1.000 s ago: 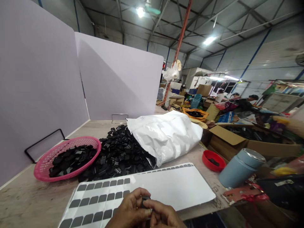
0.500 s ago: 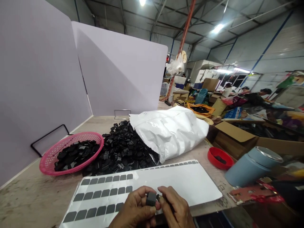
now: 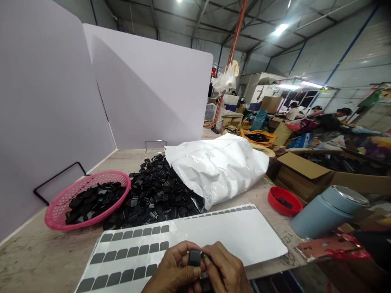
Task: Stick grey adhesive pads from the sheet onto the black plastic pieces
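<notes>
A small black plastic piece (image 3: 194, 258) with a flat, squarish face is pinched between the thumb and fingers of my left hand (image 3: 175, 268). My right hand (image 3: 226, 266) is closed at the right edge of that piece, fingertips pressed together; what they grip is too small to make out. Lower down, between the two hands, another dark piece (image 3: 205, 284) partly shows. Beneath both hands lies a white sheet (image 3: 226, 232) carrying rows of dark grey rounded stickers (image 3: 127, 275) on its left part.
A pink basket (image 3: 49, 217) of black pieces stands left, beside a heap of similar pieces (image 3: 155, 195) spilling from a white bag (image 3: 220, 169). To the right are a red dish (image 3: 295, 209), a blue flask (image 3: 320, 215) and an open carton (image 3: 305, 167). White panels (image 3: 146, 89) rise behind.
The black piece has tilted slightly in my left hand, and my right fingertips have closed in on its edge. The view has shifted a little.
</notes>
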Demonstrator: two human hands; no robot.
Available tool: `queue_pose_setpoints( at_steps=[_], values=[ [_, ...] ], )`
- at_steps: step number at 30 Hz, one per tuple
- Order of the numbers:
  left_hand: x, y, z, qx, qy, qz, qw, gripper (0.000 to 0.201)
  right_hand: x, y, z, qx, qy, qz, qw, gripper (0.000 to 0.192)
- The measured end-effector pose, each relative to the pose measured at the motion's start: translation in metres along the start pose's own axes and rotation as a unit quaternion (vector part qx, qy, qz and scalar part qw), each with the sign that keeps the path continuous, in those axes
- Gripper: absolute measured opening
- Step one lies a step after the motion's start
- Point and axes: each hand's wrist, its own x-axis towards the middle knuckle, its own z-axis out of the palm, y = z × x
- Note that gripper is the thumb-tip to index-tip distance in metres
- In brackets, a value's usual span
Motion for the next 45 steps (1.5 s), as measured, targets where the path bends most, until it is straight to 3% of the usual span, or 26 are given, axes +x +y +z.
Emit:
queue_pose_setpoints(
  at_steps=[6,8,16,31,37,42,45],
  values=[
    [-0.001,0.003,0.004,-0.026,0.018,-0.017,0.999,0.041,0.0,0.002,0.005,0.079,0.089,0.019,0.993,0.02],
    [-0.001,0.002,0.003,-0.031,0.015,-0.012,0.999,0.041,0.001,0.001,0.005,0.081,0.093,0.015,0.992,0.019],
    [-0.001,0.001,0.0,-0.026,0.009,0.009,1.0,0.041,0.006,-0.002,0.002,0.045,0.017,-0.006,0.999,0.019],
    [-0.003,0.001,-0.002,-0.014,0.033,-0.006,0.999,0.039,0.011,-0.003,-0.008,-0.005,-0.059,-0.028,0.998,0.023],
    [-0.005,0.007,-0.004,0.053,0.032,-0.002,0.998,0.039,0.01,-0.009,-0.001,-0.024,-0.066,-0.023,0.997,0.024],
    [-0.014,0.014,-0.006,0.177,0.07,0.04,0.981,0.038,0.01,-0.007,0.01,-0.033,-0.068,0.001,0.997,0.022],
    [-0.024,0.033,-0.017,0.224,0.164,0.09,0.956,0.038,0.008,0.003,0.005,-0.08,-0.057,0.068,0.993,0.02]
  ],
)
